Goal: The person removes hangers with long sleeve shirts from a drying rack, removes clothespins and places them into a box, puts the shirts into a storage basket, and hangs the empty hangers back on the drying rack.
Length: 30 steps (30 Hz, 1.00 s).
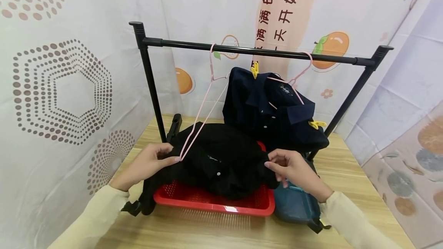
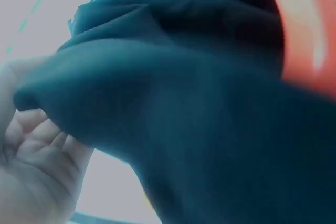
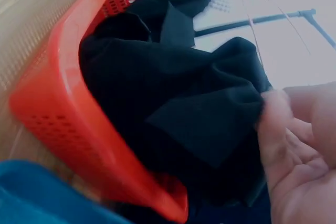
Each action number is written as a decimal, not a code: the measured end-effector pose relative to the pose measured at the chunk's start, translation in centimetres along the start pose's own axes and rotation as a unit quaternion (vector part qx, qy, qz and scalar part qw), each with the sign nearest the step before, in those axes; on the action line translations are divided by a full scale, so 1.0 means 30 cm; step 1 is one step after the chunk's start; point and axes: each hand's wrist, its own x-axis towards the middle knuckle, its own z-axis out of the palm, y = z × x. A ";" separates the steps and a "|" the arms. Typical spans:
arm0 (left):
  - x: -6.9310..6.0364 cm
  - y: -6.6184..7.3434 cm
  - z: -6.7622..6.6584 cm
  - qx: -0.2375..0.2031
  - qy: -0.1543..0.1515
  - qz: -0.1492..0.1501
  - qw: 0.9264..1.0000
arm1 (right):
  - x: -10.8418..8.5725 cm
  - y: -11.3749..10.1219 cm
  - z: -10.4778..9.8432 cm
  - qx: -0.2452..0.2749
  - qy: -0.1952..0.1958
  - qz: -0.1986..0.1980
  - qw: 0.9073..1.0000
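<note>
- Red basket point(image 1: 194, 203): one, perforated plastic, on the desk point(image 1: 145, 229); landmark for all entries.
- Black shirt point(image 1: 230, 147): one, with white button and small collar label; heaped in and above the basket, dark cloth falling past its left edge.
- Left hand point(image 1: 147, 164): above the basket's left end; fingers grip the black shirt's cloth, thumb tip at the pink hanger's lower corner. Whether the fingers also hold the wire: cannot tell.
- Right hand point(image 1: 288, 166): above the basket's right end; fingers pinch the black shirt's opposite side.
- Pink hanger point(image 1: 194, 126): wire, hooked on the black rail point(image 1: 249, 50) above and behind the basket. Long axis slants from rail down toward the basket's left end, seen nearly edge-on. Key relation: its lower corner meets the left thumb, well apart from the right hand; left is the nearer hand. Whether the corner sits inside the shirt: cannot tell.
- Navy shirt point(image 1: 245, 114): one, on a second pink hanger point(image 1: 311, 61), behind the basket and to its right; yellow clips point(image 1: 254, 70) at both shoulders.
- Teal container point(image 1: 292, 205): right of the basket, exact kind unclear.
</note>
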 end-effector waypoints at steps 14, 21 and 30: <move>0.005 -0.018 0.090 0.116 -0.344 0.071 0.929 | 0.037 0.022 0.211 -0.135 -0.188 -0.043 0.972; -0.010 -0.040 0.088 0.154 -0.327 0.117 0.925 | 0.024 0.053 0.239 -0.175 -0.242 -0.044 0.953; -0.035 -0.080 -0.002 0.234 -0.111 0.061 0.964 | 0.039 0.069 0.180 -0.157 -0.099 -0.031 0.982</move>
